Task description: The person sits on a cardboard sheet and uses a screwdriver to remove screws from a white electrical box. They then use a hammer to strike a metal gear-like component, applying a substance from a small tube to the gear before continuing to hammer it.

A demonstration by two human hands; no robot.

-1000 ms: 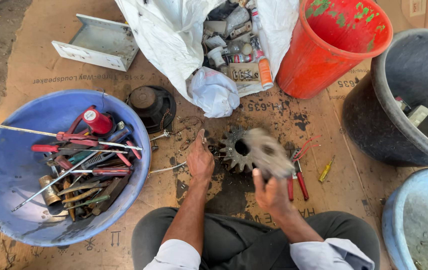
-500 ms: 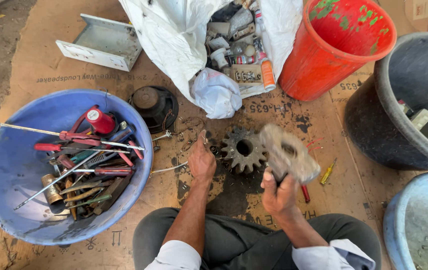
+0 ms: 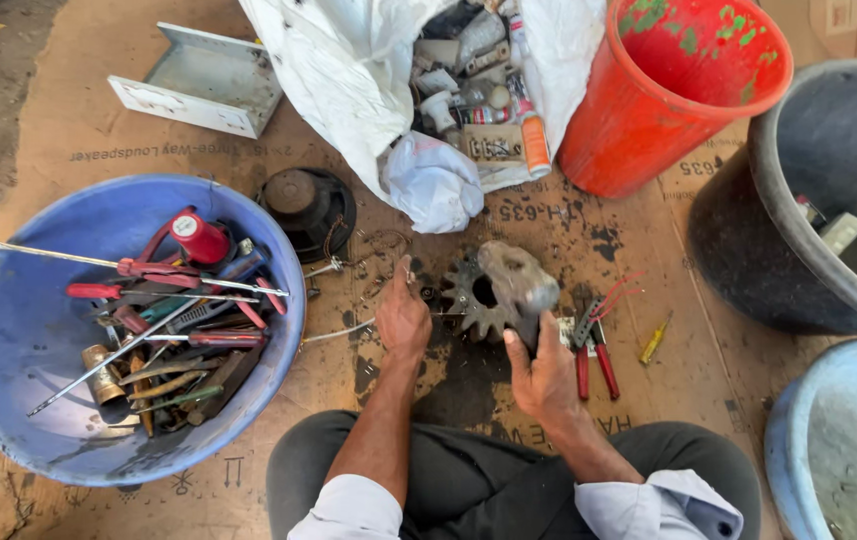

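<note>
Here, both forearms reach up from the bottom of the frame toward its centre. The right hand (image 3: pixel 546 375) is clenched around a grimy metal part (image 3: pixel 517 283), holding it tilted over the toothed gear (image 3: pixel 477 296) that lies flat on the stained cardboard (image 3: pixel 69 130). The left hand (image 3: pixel 403 318) rests palm down just left of the gear, fingers pointing up-frame; whether it grips anything is unclear. Red-handled pliers (image 3: pixel 594 350) lie just right of the right hand.
</note>
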